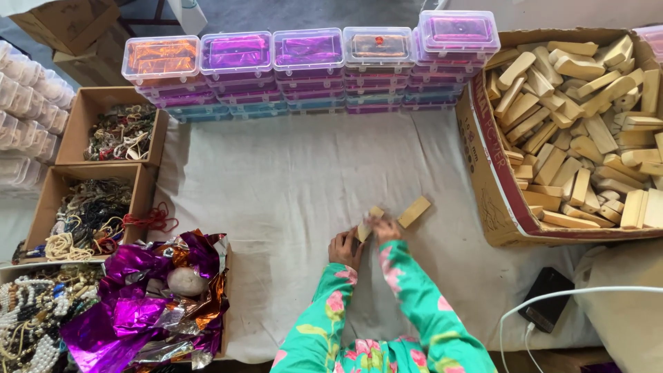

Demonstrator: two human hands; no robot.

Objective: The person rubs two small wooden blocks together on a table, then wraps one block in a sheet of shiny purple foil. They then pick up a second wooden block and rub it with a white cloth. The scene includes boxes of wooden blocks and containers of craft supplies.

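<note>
Holding a small wooden block (367, 224) at lower centre of frame: my left hand (344, 247) and right hand (384, 228) both have fingers closed on it. Second block (414, 211) lies just right, on white cloth (290, 186).

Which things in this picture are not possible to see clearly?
- Head view: wooden block in both hands, partly hidden by the left hand and right hand.
- Cardboard box of wooden blocks: cut off by the right edge.
- Bead necklaces: cut off at the left and bottom edges.
- Clear plastic cases: contents blurred by lids.
</note>
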